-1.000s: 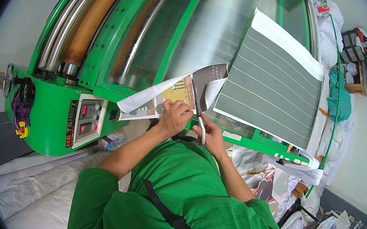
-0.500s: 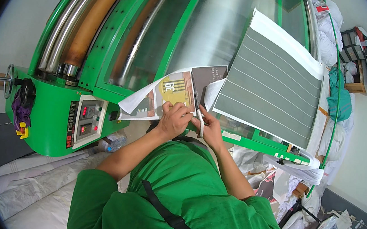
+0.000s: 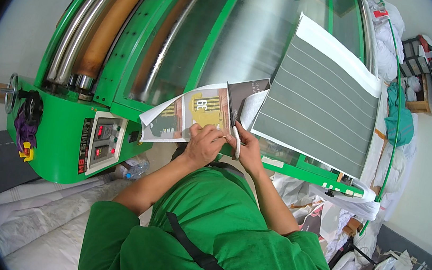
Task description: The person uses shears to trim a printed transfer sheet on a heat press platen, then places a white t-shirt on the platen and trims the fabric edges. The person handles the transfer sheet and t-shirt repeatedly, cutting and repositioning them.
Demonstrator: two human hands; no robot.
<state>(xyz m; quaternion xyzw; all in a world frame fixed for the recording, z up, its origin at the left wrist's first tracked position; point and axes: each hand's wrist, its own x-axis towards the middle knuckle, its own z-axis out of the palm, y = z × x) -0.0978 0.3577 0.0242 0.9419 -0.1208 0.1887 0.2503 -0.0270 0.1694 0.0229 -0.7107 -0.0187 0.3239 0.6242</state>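
The printed sheet (image 3: pixel 188 117) lay near the centre of the frame, resting on the sloping front of the green roller machine (image 3: pixel 65 144). It was a long strip of white paper, curling up at its left end, and it carried a row of printed panels: a dark one with pale stripes at the left, a brownish band, a mustard-yellow one with darker stripes and figures in the middle, and a dark brown-black one at the right end, just above the hands.

The left hand (image 3: pixel 205 145) pressed down on the lower edge of the sheet below the yellow panel, fingers curled and closed on the paper. The right hand (image 3: pixel 246 148) was closed around the white handle of a pair of scissors (image 3: pixel 231 116), whose dark blades pointed up the frame along the seam between the yellow and dark panels.

Just to the right of the sheet lay a large grey striped sheet (image 3: pixel 317 109) with a white border, spread over the machine's shiny curved drum (image 3: pixel 259 38). At lower left of the machine sat a control panel (image 3: pixel 104 141) with red displays.
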